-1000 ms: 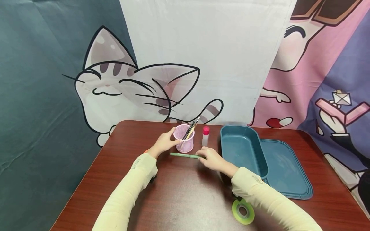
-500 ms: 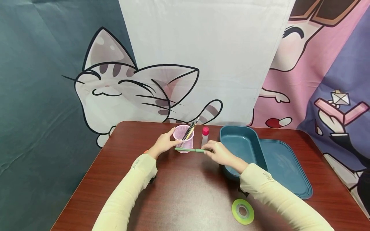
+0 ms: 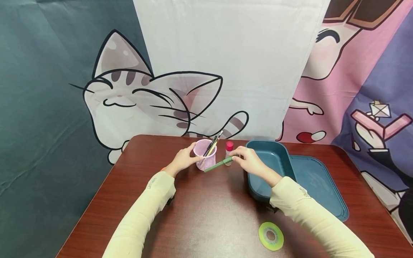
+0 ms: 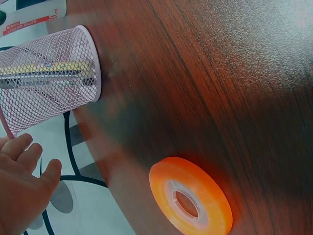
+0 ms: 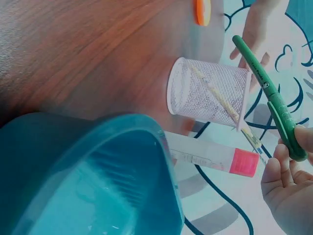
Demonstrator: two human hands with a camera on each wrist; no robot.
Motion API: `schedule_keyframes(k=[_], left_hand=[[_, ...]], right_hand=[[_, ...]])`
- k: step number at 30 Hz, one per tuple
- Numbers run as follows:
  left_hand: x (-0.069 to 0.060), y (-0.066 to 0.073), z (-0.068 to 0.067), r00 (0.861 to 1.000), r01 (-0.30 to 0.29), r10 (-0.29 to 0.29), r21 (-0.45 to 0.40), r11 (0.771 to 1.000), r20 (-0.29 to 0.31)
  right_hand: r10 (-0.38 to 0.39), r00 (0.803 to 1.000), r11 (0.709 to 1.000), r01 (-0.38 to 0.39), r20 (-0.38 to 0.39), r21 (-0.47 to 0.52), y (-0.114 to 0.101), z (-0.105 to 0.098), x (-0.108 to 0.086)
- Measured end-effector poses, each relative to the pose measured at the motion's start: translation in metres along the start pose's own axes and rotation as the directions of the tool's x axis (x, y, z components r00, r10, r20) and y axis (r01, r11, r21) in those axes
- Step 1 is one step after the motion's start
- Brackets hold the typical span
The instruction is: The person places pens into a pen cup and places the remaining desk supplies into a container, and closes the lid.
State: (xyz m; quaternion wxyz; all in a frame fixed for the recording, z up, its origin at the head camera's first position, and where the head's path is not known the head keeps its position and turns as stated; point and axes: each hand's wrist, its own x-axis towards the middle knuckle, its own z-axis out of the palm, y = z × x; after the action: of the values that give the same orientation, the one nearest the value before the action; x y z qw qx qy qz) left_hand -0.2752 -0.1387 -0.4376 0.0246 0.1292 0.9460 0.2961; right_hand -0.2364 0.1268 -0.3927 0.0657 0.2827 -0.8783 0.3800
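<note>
Green pen (image 3: 220,163), in the air just front-right of cup (image 3: 208,162); right hand (image 3: 253,163) pinches it by cap end, probably best hold; should be light, stiff, slightly slippery; left hand (image 3: 182,159) grips cup's left rim

"liquid glue" on the glue bottle (image 4: 41,18); print on the green pen (image 5: 273,98) and left sleeve (image 3: 159,184) is too small to read

The pen (image 5: 265,84) looks smooth plastic, the table (image 3: 206,222) glossy wood.
</note>
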Motion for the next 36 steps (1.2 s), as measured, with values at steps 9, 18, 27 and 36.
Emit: schedule_keyframes(k=[9,18,27,36], left_hand=[[0.001,0.0,0.0,1.0,-0.002,0.002,-0.003,1.0,0.008],[0.001,0.0,-0.001,1.0,0.016,-0.015,-0.006,1.0,0.024],[0.001,-0.001,-0.001,0.999,0.02,-0.019,-0.025,0.999,0.031],[0.0,-0.003,0.0,1.0,-0.016,0.016,-0.042,0.999,0.006]], right_hand=[[0.026,0.998,1.0,-0.026,-0.056,0.004,-0.002,-0.009,0.011],[0.066,0.992,0.998,-0.067,-0.111,-0.006,-0.002,-0.018,0.021],[0.114,0.981,0.993,-0.115,-0.16,-0.001,-0.004,-0.017,0.031],[0.128,0.977,0.992,-0.129,-0.171,0.007,-0.008,-0.01,0.042]])
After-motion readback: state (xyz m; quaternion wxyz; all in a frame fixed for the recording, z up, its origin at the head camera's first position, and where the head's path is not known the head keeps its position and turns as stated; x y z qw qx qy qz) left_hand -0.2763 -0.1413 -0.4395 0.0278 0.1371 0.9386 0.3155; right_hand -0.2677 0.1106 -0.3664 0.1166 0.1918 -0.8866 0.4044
